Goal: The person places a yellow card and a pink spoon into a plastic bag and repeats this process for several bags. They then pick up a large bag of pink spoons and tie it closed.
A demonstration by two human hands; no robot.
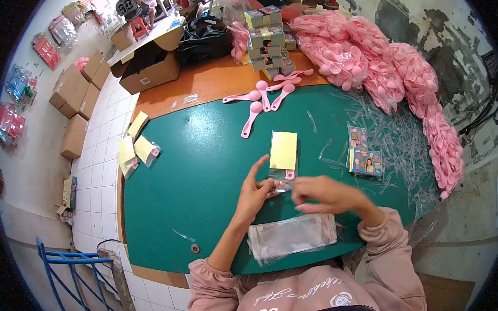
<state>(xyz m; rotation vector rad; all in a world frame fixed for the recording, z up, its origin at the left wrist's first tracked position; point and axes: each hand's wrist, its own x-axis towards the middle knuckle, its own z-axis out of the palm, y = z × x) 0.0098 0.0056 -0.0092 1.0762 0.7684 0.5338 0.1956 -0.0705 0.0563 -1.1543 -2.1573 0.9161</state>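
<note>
A clear plastic bag [281, 184] lies on the green tabletop in front of me, with a yellow card [283, 148] inside and the end of a pink spoon [290, 175] showing below the card. My left hand [254, 195] holds the bag's near end between curled fingers, its index finger stretched out along the bag's left side. Close to the right of that end is my right hand [328, 195], fingers bent and smeared by motion. Just below my hands rests a stack of flat clear bags [291, 237].
Several loose pink spoons [251, 119] lie toward the back. Filled bags [145, 150] sit at the left edge. Small printed cards [366, 161] and scattered plastic strips [392, 132] are at the right, beside bundled pink spoons [367, 61]. Stacked card packs [266, 38] stand behind.
</note>
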